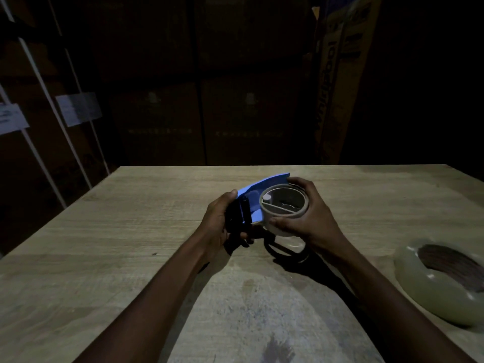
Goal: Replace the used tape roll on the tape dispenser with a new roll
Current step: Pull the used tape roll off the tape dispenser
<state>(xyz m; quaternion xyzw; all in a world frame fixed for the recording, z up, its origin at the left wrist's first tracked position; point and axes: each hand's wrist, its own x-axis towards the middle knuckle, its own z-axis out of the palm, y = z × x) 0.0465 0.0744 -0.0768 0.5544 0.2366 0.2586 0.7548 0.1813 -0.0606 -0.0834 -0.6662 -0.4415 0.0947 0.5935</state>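
I hold a blue tape dispenser (258, 191) above the middle of a wooden table (131, 231). My left hand (220, 221) grips its black handle end. My right hand (311, 216) wraps around the used tape roll (284, 205), a nearly bare pale cardboard ring that sits on the dispenser's hub. A full roll of clear tape (442, 281) lies flat on the table at the right edge, apart from both hands.
Dark stacked cardboard boxes (199, 113) stand behind the table's far edge. White straps and paper labels (78, 108) show on the boxes at the left. A tall printed carton (340, 74) stands at the back right. The room is dim.
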